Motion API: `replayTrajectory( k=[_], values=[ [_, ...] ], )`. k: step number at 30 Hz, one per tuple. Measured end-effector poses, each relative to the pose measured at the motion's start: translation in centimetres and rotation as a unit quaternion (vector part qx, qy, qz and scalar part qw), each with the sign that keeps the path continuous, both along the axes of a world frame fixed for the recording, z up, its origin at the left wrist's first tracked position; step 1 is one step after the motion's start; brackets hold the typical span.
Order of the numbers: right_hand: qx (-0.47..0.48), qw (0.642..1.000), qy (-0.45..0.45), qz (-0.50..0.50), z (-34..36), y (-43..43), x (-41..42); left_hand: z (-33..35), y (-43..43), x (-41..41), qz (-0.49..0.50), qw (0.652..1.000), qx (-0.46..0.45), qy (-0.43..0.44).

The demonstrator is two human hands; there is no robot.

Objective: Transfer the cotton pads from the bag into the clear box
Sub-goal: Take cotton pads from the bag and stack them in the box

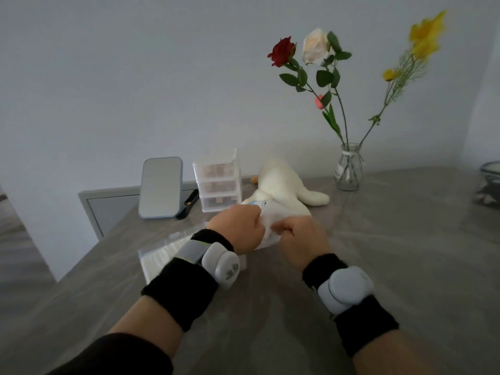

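I am counting two hands, a left hand (238,228) and a right hand (300,239), wearing two grey wrist units (220,263). Sitting on the worktop (378,239) are one bag (270,212), one clear box (159,255), one mirror (161,186), one drawer unit (217,182) with three drawers, one plush toy (281,182) and one vase (349,169) holding one red rose (281,51), one white rose (315,46) and one yellow spray (426,33).

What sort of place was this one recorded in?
Probably a home dressing table: a standing mirror and a small clear drawer organiser sit on the grey table, with a white plush toy and a glass vase of flowers nearby.
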State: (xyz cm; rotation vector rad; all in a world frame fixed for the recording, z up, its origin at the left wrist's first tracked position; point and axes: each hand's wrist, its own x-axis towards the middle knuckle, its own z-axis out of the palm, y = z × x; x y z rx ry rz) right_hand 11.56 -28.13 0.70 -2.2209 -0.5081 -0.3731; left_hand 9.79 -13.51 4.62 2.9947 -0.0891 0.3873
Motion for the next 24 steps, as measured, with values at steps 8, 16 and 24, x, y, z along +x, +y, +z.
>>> replayTrajectory(
  k=[8, 16, 24],
  values=[
    [-0.116, 0.992, -0.007, -0.045, 0.2, -0.2, 0.5, 0.8, -0.7, 0.3, -0.025, 0.990, -0.095, -0.103],
    [-0.142, 0.988, 0.019, -0.057, 0.5, -1.2, 0.7, -0.1, -3.0, 0.4, -0.060, 0.992, -0.077, -0.079],
    [-0.214, 0.970, -0.015, -0.116, 0.7, -1.1, 0.0, -0.5, -3.8, 0.0, -0.140, 0.986, -0.062, -0.062]
  ],
)
